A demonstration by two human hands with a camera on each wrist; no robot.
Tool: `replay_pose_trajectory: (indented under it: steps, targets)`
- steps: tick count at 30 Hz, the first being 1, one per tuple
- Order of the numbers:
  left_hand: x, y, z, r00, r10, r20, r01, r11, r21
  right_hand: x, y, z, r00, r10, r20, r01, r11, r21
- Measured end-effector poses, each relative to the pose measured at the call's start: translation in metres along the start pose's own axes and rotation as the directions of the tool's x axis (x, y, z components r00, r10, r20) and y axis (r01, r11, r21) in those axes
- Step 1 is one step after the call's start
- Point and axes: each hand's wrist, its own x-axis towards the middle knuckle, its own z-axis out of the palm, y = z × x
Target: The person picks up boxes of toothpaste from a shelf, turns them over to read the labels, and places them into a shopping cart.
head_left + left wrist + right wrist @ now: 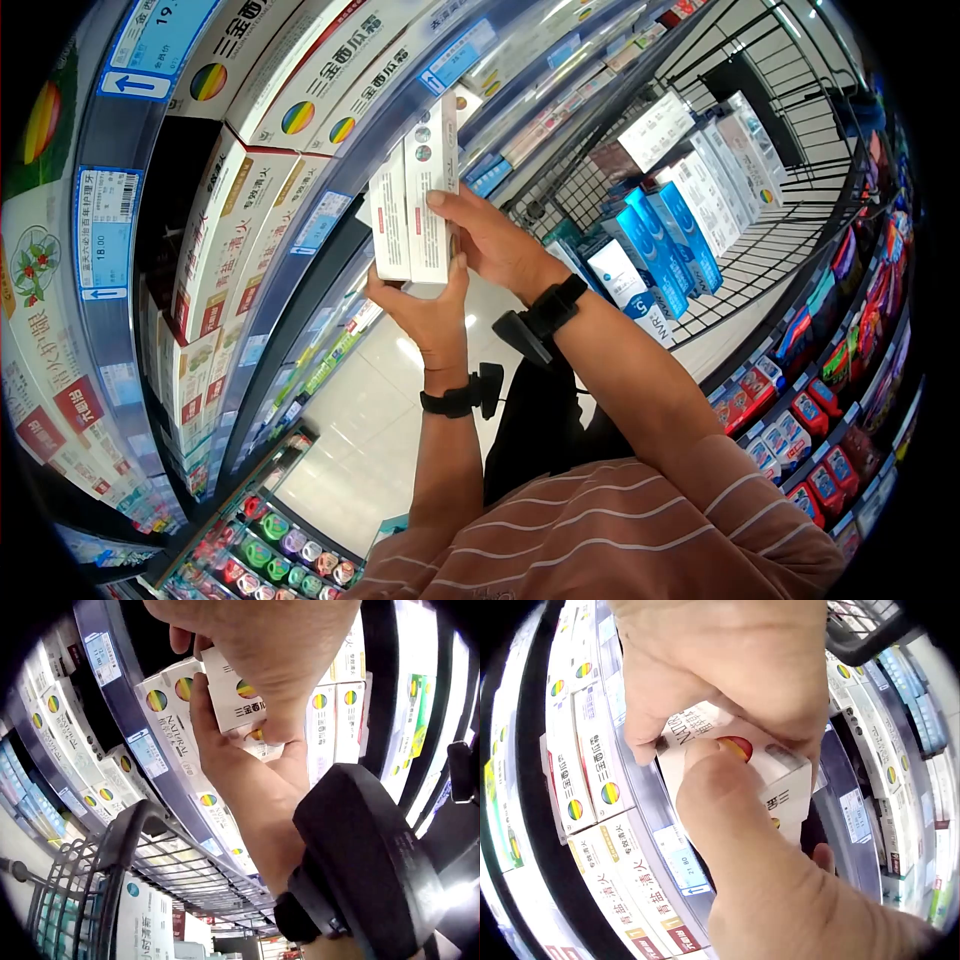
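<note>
Two narrow white boxes, a left one (390, 215) and a right one (430, 170), stand side by side in the head view, held before the shelf. My left hand (428, 315) grips their lower end, thumb and fingers on either side. Against the right box's side, my right hand (490, 240) pinches with its thumb on the face. In the left wrist view, a white box (227, 694) with a rainbow disc lies between my left hand (277, 649) and right hand (251, 787). The right wrist view shows a box end (780, 769) under my right hand (727, 660), left thumb touching it.
Shelves of boxed goods (290, 110) with price tags (105, 235) rise at the left. A wire cart (800, 270) at the right holds white boxes (655, 130) and blue boxes (645, 250). Further racks stand at lower left and far right; tiled floor (350, 430) lies below.
</note>
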Motion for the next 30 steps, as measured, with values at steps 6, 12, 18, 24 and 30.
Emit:
replay_pose_trajectory:
  steps: [6,12,18,24,30]
  targets:
    - [-0.032,0.017,-0.011,0.99,0.011,0.14,-0.028,0.992,0.123,-0.031,-0.008,-0.014,0.997,0.067,-0.037,-0.07,0.995,-0.077]
    - [-0.04,-0.002,-0.013,0.917,-0.017,0.399,0.126,0.96,-0.25,-0.058,-0.018,-0.033,0.995,0.063,-0.078,-0.063,0.998,0.005]
    - [-0.037,0.019,0.031,0.903,-0.133,0.409,0.292,0.888,-0.356,-0.059,-0.031,-0.079,0.996,0.087,0.009,-0.088,0.993,0.082]
    - [-0.058,0.055,0.048,0.897,-0.032,0.441,0.203,0.917,-0.345,-0.092,-0.077,-0.086,0.994,0.085,-0.063,-0.089,0.994,-0.056]
    - [-0.061,0.101,0.106,0.768,-0.284,0.575,0.499,0.828,-0.257,-0.148,-0.146,-0.109,0.978,0.08,-0.192,-0.128,0.96,-0.249]
